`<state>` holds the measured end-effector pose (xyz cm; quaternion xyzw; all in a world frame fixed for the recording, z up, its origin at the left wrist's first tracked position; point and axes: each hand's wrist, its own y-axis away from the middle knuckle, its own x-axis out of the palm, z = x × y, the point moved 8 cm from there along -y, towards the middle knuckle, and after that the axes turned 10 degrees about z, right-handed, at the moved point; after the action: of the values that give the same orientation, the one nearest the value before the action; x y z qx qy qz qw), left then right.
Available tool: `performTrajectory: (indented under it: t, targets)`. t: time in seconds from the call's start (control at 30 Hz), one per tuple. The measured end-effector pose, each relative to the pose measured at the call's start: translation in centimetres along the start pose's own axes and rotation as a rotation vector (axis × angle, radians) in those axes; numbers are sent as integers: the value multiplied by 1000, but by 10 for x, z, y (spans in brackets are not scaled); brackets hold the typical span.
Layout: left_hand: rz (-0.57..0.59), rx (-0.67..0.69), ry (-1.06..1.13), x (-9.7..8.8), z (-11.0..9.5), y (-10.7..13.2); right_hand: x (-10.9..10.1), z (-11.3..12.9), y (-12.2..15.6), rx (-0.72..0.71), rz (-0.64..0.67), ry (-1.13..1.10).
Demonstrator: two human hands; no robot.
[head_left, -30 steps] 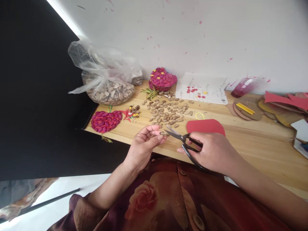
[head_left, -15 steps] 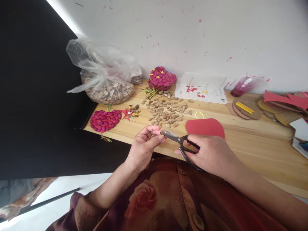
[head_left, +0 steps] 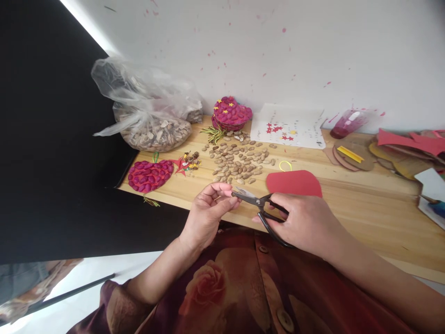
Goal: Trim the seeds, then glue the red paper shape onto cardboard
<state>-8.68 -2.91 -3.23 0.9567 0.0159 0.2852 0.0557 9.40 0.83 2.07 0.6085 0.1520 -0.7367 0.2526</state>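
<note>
My right hand (head_left: 295, 220) is closed around the black handles of a pair of scissors (head_left: 257, 202), its blades a little apart and pointing left. At the blade tips, my left hand (head_left: 212, 206) pinches with thumb and fingers; whatever is between them is too small to make out. Just behind my right hand lies a red card shape (head_left: 295, 182) with a yellow loop (head_left: 285, 165). Beyond the blades, loose peanuts (head_left: 239, 162) spread over the wooden table (head_left: 368, 204). To the left lies a red shape covered in magenta-painted shell halves (head_left: 150, 176), with a green loop and tassel.
Against the wall stands a plastic bag of shells (head_left: 156, 132). Beside it is a stack of magenta pieces with yellow stars (head_left: 231, 112). Small stars lie on a white paper sheet (head_left: 306, 120). A cup stained magenta (head_left: 346, 123) and cardboard shapes (head_left: 354, 155) are at the right.
The whole view has shifted slightly, so the table things sit a little further left. The scissor blades look slightly wider apart; both hands hold nearly the same pose.
</note>
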Motion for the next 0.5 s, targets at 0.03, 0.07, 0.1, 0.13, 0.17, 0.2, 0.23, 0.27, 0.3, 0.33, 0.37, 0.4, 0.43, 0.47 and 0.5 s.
performTrajectory:
  t: [0.03,0.07,0.1,0.13,0.17,0.2,0.23,0.27,0.3,0.33,0.37,0.4,0.43,0.47,0.5]
  targets:
    - [1,0,0,0,0,0,0,0,0,-2,3,-1]
    - [2,-1,0,0,1,0,0,0,0,-2,9,-3]
    - [3,-3,0,0,1,0,1,0,0,0,15,-7]
    - [4,-5,0,-1,2,0,1,-1,0,2,21,-12]
    - [6,-7,0,0,2,0,1,-1,0,5,23,-17]
    - [10,-7,2,0,2,0,1,-2,0,9,25,-20]
    - [12,-6,4,0,3,0,1,-2,0,11,26,-23]
    - [14,-5,4,0,2,0,1,-2,0,12,27,-25]
    - [15,-4,4,1,2,0,1,-2,0,11,30,-29]
    - [14,-3,3,1,2,0,2,-2,-1,13,34,-33]
    - [11,-3,1,1,2,0,2,-3,-1,15,37,-37]
    - [8,-5,-1,1,2,0,3,-3,-1,17,41,-41]
    - [4,-7,-2,1,2,0,3,-4,-1,19,44,-44]
    - [1,-9,-2,1,2,0,4,-4,-2,19,48,-45]
    - [-1,-11,0,1,2,0,4,-4,-2,17,51,-44]
